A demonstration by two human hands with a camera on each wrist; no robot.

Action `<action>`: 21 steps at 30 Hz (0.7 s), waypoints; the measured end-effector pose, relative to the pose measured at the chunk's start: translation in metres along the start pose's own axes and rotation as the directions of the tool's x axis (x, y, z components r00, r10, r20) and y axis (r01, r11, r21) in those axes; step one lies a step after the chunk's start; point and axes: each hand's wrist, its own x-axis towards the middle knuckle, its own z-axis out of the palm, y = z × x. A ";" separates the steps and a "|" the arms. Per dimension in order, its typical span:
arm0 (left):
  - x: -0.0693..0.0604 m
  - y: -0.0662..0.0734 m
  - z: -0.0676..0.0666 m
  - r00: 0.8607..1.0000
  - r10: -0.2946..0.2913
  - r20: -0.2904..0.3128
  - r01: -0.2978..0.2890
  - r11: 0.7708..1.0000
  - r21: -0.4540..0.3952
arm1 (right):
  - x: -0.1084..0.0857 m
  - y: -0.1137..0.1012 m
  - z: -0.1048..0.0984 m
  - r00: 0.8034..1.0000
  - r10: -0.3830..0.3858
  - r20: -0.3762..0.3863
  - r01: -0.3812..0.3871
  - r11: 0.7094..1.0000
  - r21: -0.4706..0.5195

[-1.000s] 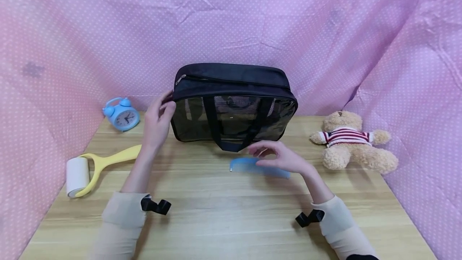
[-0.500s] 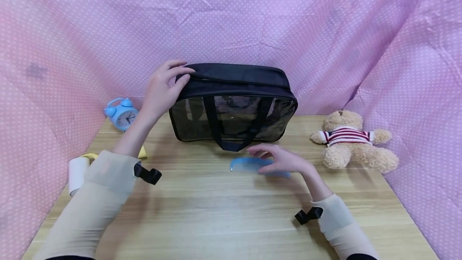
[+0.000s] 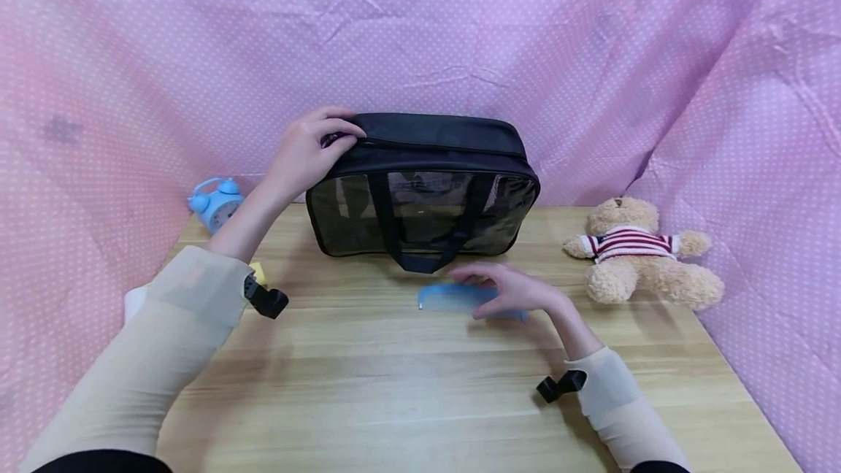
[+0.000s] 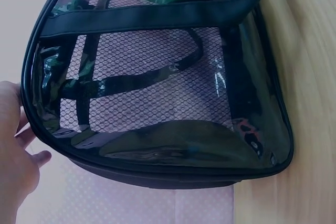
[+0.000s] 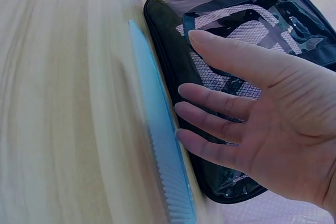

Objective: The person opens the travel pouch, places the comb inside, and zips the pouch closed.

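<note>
A black bag (image 3: 423, 214) with see-through sides and dark strap handles stands upright at the back of the table. At its top left corner, my left hand (image 3: 305, 152) brings thumb and forefinger together on the zip line, pinching the zipper pull, which the fingers hide. My right hand (image 3: 509, 290) hovers with loosely bent fingers over a pale blue comb (image 3: 440, 298) lying in front of the bag. In the right wrist view, the palm shows nothing held, and the comb (image 5: 152, 98) lies beyond the fingertips (image 5: 184, 135).
A teddy bear (image 3: 631, 250) in a striped top lies at the right. To the left stand a blue alarm clock (image 3: 213, 204) and a lint roller (image 3: 133, 301), mostly hidden by my left sleeve. Pink dotted cloth (image 3: 420, 35) hangs around the table.
My left hand has risen from the bag's left side to its top corner, then edged right along the zip. The right hand has barely moved.
</note>
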 end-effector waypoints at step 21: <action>0.011 0.000 -0.003 0.977 -0.076 0.200 0.060 0.995 0.082 | -0.007 0.006 -0.001 0.999 0.046 -0.025 -0.050 0.978 -0.200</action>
